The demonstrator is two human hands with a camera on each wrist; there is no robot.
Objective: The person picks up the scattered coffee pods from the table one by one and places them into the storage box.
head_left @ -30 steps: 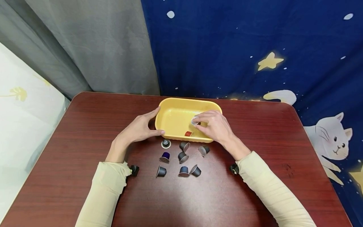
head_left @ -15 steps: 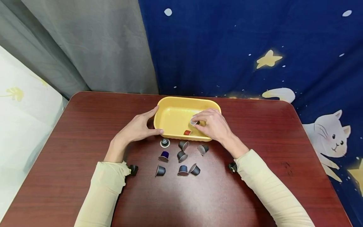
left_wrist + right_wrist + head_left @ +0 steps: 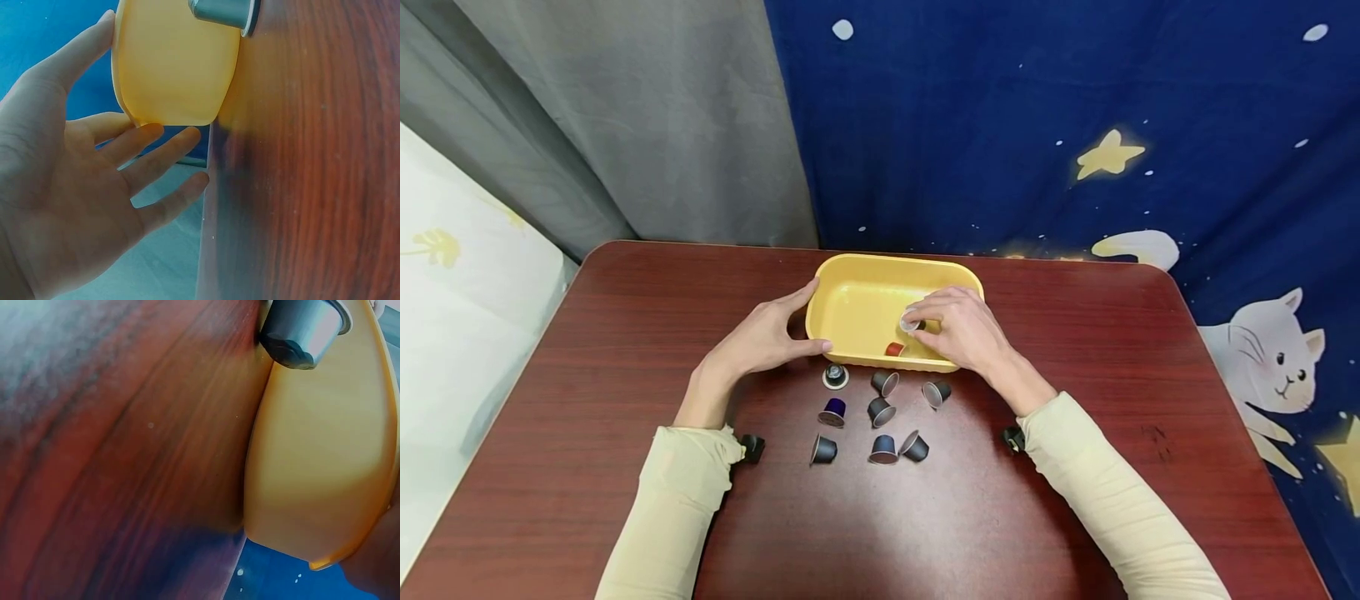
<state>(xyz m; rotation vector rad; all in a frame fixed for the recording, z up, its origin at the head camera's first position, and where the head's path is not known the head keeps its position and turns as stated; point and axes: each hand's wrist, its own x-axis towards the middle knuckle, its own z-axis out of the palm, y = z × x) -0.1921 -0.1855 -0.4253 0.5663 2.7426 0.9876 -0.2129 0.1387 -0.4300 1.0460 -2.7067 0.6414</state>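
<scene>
A yellow plastic tub (image 3: 850, 360) stands near the table's far edge. My left hand (image 3: 763, 337) spans its left end, thumb over the near corner of the rim, fingers stretched along the end wall; the left wrist view shows them spread and straight. Inside the tub's right half, my right hand (image 3: 964, 329) pinches a coffee capsule (image 3: 909, 321) by thumb and fingertips, its pale lid facing left. Below it on the tub floor lies a red capsule (image 3: 894, 349). Much of the held capsule's body is hidden behind the fingers.
Several dark coffee capsules lie before the tub, among them a purple one (image 3: 832, 412), a blue-grey one (image 3: 883, 450) and an upright black one (image 3: 835, 376). Another capsule (image 3: 936, 393) lies near the tub's right front. Curtains (image 3: 940, 125) hang behind the wooden table (image 3: 1075, 350).
The head view has shifted slightly. My right hand has sunk a little within the tub, and the held capsule's pale lid shows a bit more. The left hand keeps its place.
</scene>
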